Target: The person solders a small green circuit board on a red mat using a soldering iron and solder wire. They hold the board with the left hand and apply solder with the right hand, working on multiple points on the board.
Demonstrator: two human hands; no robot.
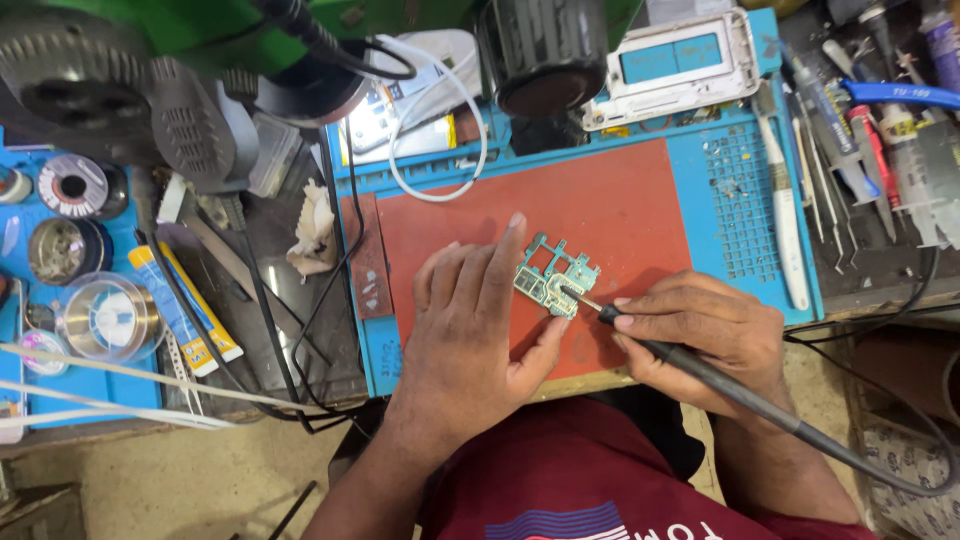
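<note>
A small green circuit board (555,277) lies on a red work mat (600,210). My left hand (475,330) rests flat on the mat, its fingers and thumb pinning the board's left edge. My right hand (705,335) grips a black soldering iron (700,372) like a pen. The iron's metal tip touches the board's lower right part, and its cable runs off to the lower right.
A blue mat (745,190) frames the red one. A white phone frame (680,65) lies at the back. Tweezers and hand tools (850,140) sit on the right. Solder spools (75,185), a tube (185,300) and a microscope base (545,55) stand left and behind.
</note>
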